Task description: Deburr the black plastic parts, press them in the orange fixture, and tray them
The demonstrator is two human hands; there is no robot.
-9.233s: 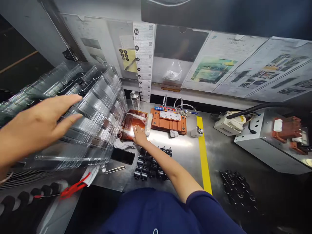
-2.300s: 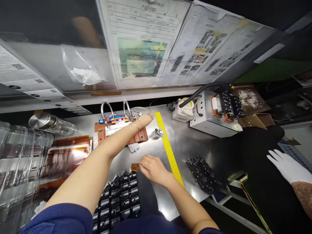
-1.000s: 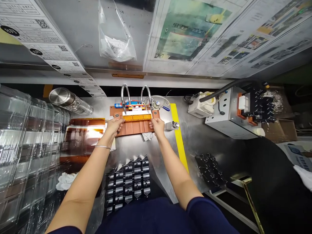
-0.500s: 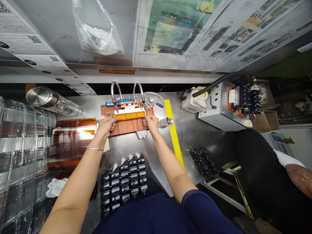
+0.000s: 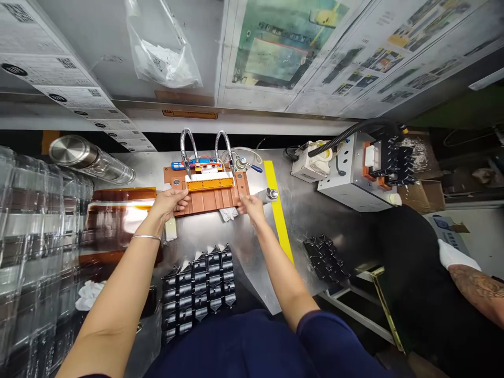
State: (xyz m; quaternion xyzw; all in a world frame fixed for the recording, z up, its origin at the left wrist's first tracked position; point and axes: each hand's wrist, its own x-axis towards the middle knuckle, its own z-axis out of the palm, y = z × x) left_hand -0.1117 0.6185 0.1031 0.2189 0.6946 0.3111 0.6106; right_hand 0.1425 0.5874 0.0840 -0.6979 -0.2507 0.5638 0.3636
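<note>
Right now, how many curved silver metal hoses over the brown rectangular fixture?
2: left hose and right hose, both arching at the rear of the fixture; no others show.

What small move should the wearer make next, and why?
Probably ease the left hand away from the orange perforated strip: the strip lies along the white bar of the brown fixture, and the right hand is apart from it.

A clear bottle (silver-lidded) sits well apart from the yellow stripe.
</note>
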